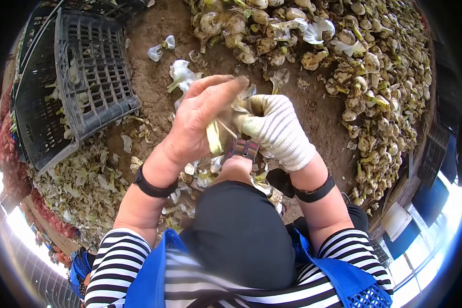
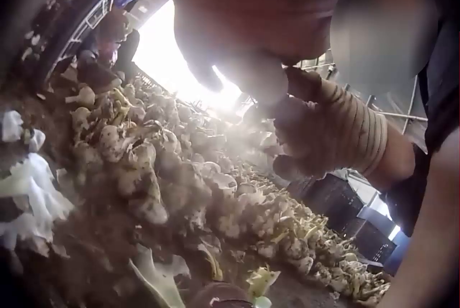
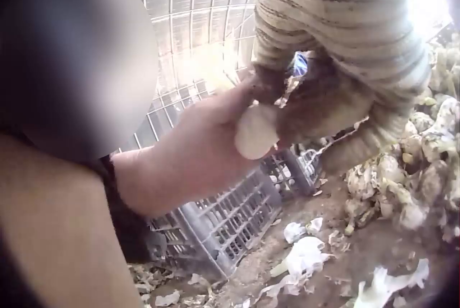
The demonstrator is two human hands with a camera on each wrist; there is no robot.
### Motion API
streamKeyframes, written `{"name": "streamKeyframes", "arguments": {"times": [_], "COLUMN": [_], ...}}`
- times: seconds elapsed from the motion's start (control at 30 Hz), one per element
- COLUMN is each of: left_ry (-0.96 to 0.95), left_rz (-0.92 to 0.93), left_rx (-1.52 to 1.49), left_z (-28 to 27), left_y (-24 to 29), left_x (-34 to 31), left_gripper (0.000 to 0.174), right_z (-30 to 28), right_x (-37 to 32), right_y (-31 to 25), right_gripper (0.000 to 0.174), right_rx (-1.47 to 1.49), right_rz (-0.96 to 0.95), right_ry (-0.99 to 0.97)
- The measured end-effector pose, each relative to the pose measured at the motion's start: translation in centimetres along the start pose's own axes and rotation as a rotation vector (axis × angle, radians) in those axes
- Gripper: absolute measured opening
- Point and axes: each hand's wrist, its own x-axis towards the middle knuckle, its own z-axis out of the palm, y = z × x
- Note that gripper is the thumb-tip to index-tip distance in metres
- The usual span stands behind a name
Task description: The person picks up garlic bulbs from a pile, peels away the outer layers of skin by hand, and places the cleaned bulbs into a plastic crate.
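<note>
My bare left hand (image 1: 197, 115) holds a garlic bulb (image 3: 256, 133), whose white rounded end shows in the right wrist view. A pale green stem (image 1: 214, 137) pokes out below the palm in the head view. My right hand (image 1: 277, 128) wears a striped, soiled knit glove with the fingertips exposed or darkened by dirt. Its fingers curl in against the bulb, facing the left hand. Fingers hide most of the bulb in the head view. In the left wrist view the gloved hand (image 2: 334, 132) meets the left hand in front of bright light.
A large heap of garlic bulbs (image 1: 385, 108) spreads across the far and right side. At the left, a black plastic crate (image 1: 97, 66) stands tilted on the dirt floor. Peeled white husks (image 1: 182, 74) lie around, with a pile of peelings (image 1: 82, 190) below the crate.
</note>
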Motion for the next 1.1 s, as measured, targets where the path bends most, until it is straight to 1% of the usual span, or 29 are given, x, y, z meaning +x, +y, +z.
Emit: {"name": "streamKeyframes", "arguments": {"times": [0.03, 0.07, 0.1, 0.13, 0.17, 0.23, 0.27, 0.3, 0.37, 0.43, 0.47, 0.5, 0.53, 0.57, 0.6, 0.63, 0.67, 0.7, 0.73, 0.77, 0.8, 0.83, 0.87, 0.9, 0.93, 0.97, 1.0, 1.03, 1.1], "left_ry": [0.000, 0.139, 0.275, 0.293, 0.294, 0.402, 0.599, 0.597, 0.582, 0.616, 0.629, 0.601, 0.621, 0.660, 0.731, 0.799, 0.848, 0.733, 0.651, 0.630, 0.514, 0.390, 0.350, 0.287, 0.251, 0.210, 0.161, 0.112, 0.223], "left_rz": [0.002, -0.286, -0.576, -0.543, -0.547, -0.588, -0.798, -0.793, -0.851, -0.378, -0.169, 0.025, -0.022, -0.093, -0.205, -0.323, -0.516, -0.575, -0.714, -0.976, -1.087, -1.108, -1.053, -0.997, -0.976, -0.954, -1.015, -1.065, -1.058], "left_rx": [0.000, -0.522, -1.045, -1.163, -1.162, -0.976, -1.595, -1.595, -1.704, -1.901, -2.016, -2.116, -1.939, -1.778, -1.777, -1.769, -1.777, -1.858, -1.724, -1.478, -1.229, -1.024, -0.929, -0.843, -0.962, -1.083, -1.235, -1.391, -1.097], "left_z": [0.2, 0.6, 1.0, 1.0, 1.3, 1.6, 0.8, 0.5, -0.2, -3.3, -6.0, -8.9, -11.6, -11.8, -11.0, -9.8, -7.7, -5.5, -3.5, -1.9, -0.5, 0.6, 1.6, 2.2, 2.8, 3.1, 2.3, 1.3, 2.0], "left_y": [0.4, 1.1, 1.7, 2.2, 2.2, 2.3, 2.1, 2.0, 1.4, -2.3, 1.2, 0.2, 0.6, 1.0, 0.6, -0.2, -0.3, -0.7, -0.9, -0.9, -0.5, -0.3, 0.2, 0.4, 0.4, 0.4, 1.0, 1.5, 0.9], "left_x": [-0.1, -0.2, -0.2, 0.1, 0.0, 0.1, 0.3, 0.2, -0.1, -4.0, 0.4, 0.4, 0.4, 0.3, -0.1, -0.9, -0.9, -1.2, -1.6, -1.9, -1.8, -1.8, -1.3, -1.0, -0.9, -1.1, -0.3, 0.6, -0.6], "left_gripper": [0.054, 0.053, 0.052, 0.052, 0.052, 0.050, 0.049, 0.049, 0.052, 0.056, 0.065, 0.080, 0.095, 0.100, 0.098, 0.096, 0.093, 0.075, 0.062, 0.061, 0.057, 0.058, 0.064, 0.068, 0.068, 0.068, 0.070, 0.072, 0.083], "right_z": [0.1, 0.4, 0.2, 0.1, 0.1, -0.5, -0.5, -0.6, -0.2, -0.3, -1.3, -2.6, -4.6, -6.8, -11.0, -12.1, -13.0, -14.4, -14.6, -14.6, -13.7, -13.7, -10.5, -7.4, -5.2, -3.6, -2.6, -1.8, -3.2], "right_x": [0.2, 0.3, 1.1, 1.1, 1.2, 1.0, 0.7, 0.4, 0.2, 0.8, 1.3, 2.1, 3.3, 4.7, 9.2, 8.4, 9.3, 12.1, 12.5, 12.8, 11.6, 12.6, 10.7, 7.6, 6.0, 3.5, 2.4, 2.0, 2.5], "right_y": [0.3, 0.2, 1.0, 1.6, 2.0, 1.9, 1.6, 1.1, 0.8, 2.8, 4.1, 5.3, 6.4, 7.2, 12.2, 10.1, 9.9, 12.2, 12.3, 12.2, 9.6, 11.7, 8.2, 4.4, 3.9, 1.2, 1.6, 1.5, -0.4], "right_gripper": [0.019, 0.017, 0.015, 0.015, 0.015, 0.017, 0.017, 0.018, 0.020, 0.016, 0.018, 0.022, 0.031, 0.031, 0.035, 0.040, 0.047, 0.045, 0.041, 0.038, 0.033, 0.024, 0.017, 0.013, 0.022, 0.030, 0.038, 0.040, 0.042], "right_rx": [0.020, 0.302, 0.312, 0.459, 0.608, 0.597, 0.622, 0.644, 0.442, 0.086, -0.217, -0.526, -0.339, -0.218, -0.221, -0.394, -0.387, -0.357, -0.618, -0.879, -0.814, -0.402, 0.166, 0.611, 0.588, 0.407, 0.515, 0.411, -0.169], "right_rz": [0.021, 0.101, 0.056, 0.039, 0.023, 0.039, 0.022, 0.002, -0.013, -0.078, -0.185, -0.290, -0.365, -0.314, -0.433, -0.202, -0.136, -0.130, -0.076, -0.023, 0.034, -0.117, -0.192, -0.186, -0.275, -0.223, -0.133, -0.246, -0.089], "right_ry": [-0.005, 0.018, 0.049, 0.072, 0.092, 0.046, 0.044, 0.045, 0.071, 0.125, 0.291, 0.442, 0.566, 0.747, 0.984, 1.047, 1.035, 0.992, 0.967, 0.927, 0.874, 0.825, 0.656, 0.402, 0.285, 0.073, -0.132, -0.084, 0.044]}}
